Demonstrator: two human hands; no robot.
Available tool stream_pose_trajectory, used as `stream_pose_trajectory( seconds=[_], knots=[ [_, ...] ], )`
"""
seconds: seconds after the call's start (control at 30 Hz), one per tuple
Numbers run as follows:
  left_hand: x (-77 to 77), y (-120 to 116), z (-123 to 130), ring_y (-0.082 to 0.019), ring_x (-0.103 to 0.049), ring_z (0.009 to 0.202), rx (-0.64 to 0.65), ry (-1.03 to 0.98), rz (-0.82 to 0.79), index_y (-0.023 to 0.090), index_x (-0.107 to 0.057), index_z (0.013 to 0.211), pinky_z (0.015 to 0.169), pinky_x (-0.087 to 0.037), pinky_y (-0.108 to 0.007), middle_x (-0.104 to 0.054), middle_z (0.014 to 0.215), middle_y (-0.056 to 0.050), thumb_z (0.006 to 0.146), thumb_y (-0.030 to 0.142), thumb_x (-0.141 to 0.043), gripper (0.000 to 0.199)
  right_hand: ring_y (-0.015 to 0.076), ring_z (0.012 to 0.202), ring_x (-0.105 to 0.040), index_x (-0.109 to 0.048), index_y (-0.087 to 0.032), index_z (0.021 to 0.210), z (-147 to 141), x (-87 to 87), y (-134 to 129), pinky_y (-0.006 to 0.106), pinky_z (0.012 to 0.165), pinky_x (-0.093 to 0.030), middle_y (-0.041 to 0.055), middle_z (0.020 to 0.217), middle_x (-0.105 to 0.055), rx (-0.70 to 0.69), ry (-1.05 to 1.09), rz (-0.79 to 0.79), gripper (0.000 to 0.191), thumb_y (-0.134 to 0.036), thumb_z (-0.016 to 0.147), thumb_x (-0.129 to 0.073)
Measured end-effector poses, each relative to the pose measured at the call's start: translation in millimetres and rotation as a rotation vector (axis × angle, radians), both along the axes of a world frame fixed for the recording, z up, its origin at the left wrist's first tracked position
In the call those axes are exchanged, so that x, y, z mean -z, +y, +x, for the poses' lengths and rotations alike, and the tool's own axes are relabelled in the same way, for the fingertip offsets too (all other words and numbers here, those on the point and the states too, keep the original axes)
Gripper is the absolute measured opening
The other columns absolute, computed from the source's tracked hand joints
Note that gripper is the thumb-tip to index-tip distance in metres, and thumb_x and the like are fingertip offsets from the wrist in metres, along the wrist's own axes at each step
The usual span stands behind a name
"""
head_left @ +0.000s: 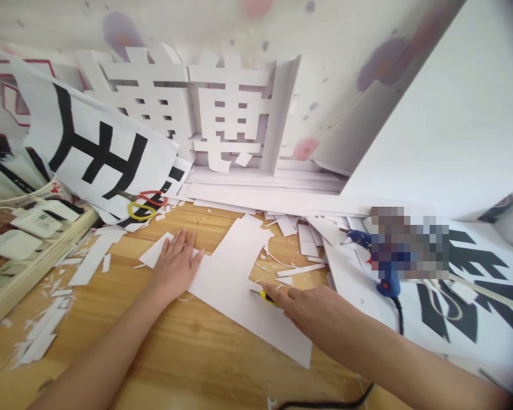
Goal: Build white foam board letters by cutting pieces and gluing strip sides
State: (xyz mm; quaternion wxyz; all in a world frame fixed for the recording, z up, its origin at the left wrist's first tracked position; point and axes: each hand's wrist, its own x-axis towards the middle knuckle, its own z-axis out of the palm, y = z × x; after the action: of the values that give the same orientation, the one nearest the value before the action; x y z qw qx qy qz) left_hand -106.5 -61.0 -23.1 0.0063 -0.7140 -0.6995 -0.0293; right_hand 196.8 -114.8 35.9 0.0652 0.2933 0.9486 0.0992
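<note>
A white foam board piece (235, 256), cut to an angular outline, lies flat on the wooden table (188, 341). My left hand (177, 265) rests on its left part, palm down with the fingers stretched out. Over the right part of the board, my right hand (305, 310) is closed around a yellow utility knife (267, 296). The knife's blade points left and lies close to the board's surface; whether it touches cannot be made out. Most of the knife's handle is hidden inside my fingers.
White offcuts (38, 330) litter the table's left side, by a power strip (29, 267). Scissors (142, 210) lie on printed character sheets (98, 148). Cut-out white characters (231, 108) lean against the wall. A blue glue gun (387, 279) with a black cord lies at right.
</note>
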Motion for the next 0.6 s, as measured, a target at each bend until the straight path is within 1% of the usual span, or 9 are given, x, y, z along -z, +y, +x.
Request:
stream_pose_trajectory(
  seconds=[0.1,0.17,0.27,0.43,0.53,0.6],
  knots=[
    [0.3,0.1,0.2,-0.023,-0.018,0.136,0.0,0.008,-0.005,0.008,-0.028,0.138,0.111,-0.016,-0.044,-0.025,0.145,-0.017,0.089,0.044,-0.024,0.061,0.0133,0.055,-0.054,-0.028,-0.018,0.137,4.1,0.4,-1.5,0.029,0.041,-0.026,0.0044,0.092,-0.065,-0.004,0.01,-0.015,0.069,-0.007,0.072,-0.051],
    [0.6,0.3,0.2,-0.023,-0.018,0.136,0.0,0.012,-0.006,0.008,-0.028,0.139,0.111,-0.016,-0.044,-0.025,0.146,-0.017,0.089,0.044,-0.023,0.061,0.0145,0.057,-0.055,-0.025,-0.016,0.138,5.1,-0.7,-1.5,0.029,0.041,-0.026,0.0054,0.093,-0.065,-0.017,-0.004,-0.038,0.077,-0.007,0.068,-0.054],
    [1.0,0.9,-0.1,-0.023,-0.017,0.136,0.001,0.017,0.0,0.008,-0.027,0.139,0.111,-0.016,-0.044,-0.025,0.146,-0.016,0.089,0.045,-0.022,0.062,0.0144,0.057,-0.055,-0.019,-0.011,0.14,5.5,-3.6,-0.8,0.029,0.042,-0.026,0.0039,0.088,-0.065,-0.005,-0.017,-0.082,0.088,-0.003,0.06,-0.054],
    [1.3,1.2,-0.7,-0.024,-0.018,0.136,0.004,0.021,-0.001,0.008,-0.028,0.139,0.111,-0.016,-0.045,-0.025,0.146,-0.017,0.089,0.044,-0.022,0.061,0.0126,0.056,-0.055,-0.022,-0.015,0.138,9.4,-5.3,-1.8,0.028,0.043,-0.026,0.0003,0.082,-0.064,0.012,0.03,-0.095,0.083,0.004,0.06,-0.045],
    [2.1,0.9,-1.5,-0.024,-0.019,0.136,0.006,0.014,0.013,0.008,-0.028,0.138,0.111,-0.017,-0.045,-0.026,0.145,-0.017,0.089,0.044,-0.023,0.061,0.0124,0.052,-0.053,-0.023,-0.015,0.137,12.8,-4.6,-3.7,0.029,0.042,-0.024,-0.0012,0.078,-0.063,0.023,0.024,-0.089,0.084,0.005,0.058,-0.043],
    [2.8,0.9,-2.2,-0.024,-0.019,0.136,0.012,0.009,0.018,0.007,-0.028,0.138,0.111,-0.017,-0.046,-0.026,0.145,-0.016,0.089,0.044,-0.023,0.062,0.0124,0.051,-0.052,-0.026,-0.015,0.135,14.7,-4.5,-4.8,0.029,0.041,-0.023,-0.0012,0.078,-0.062,0.025,0.019,-0.087,0.08,0.004,0.059,-0.043]
  ],
)
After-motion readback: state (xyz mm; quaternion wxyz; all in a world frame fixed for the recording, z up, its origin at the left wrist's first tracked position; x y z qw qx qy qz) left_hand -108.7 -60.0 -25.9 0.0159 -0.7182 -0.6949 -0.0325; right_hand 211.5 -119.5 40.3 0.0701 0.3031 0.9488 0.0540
